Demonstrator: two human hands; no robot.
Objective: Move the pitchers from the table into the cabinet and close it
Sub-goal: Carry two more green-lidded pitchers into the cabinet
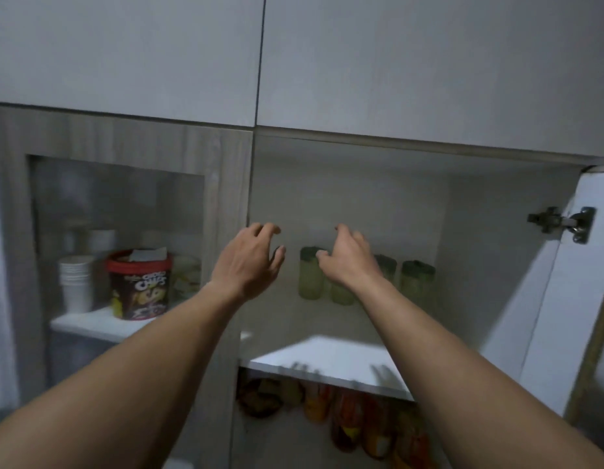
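The cabinet's right compartment stands open, its white shelf bare at the front. Several pale green pitchers with dark lids stand at the back of that shelf; some are partly hidden by my right hand. Both my arms reach into the compartment. My left hand hovers with curled, spread fingers, holding nothing, to the left of the pitchers. My right hand is raised in front of them, fingers apart, also holding nothing. The open door hangs at the right on a metal hinge. No table is in view.
The left compartment's glass-panelled door is shut; behind it are a stack of white cups and a red-lidded snack tub. Snack packets fill the shelf below. White upper cabinet doors are closed above.
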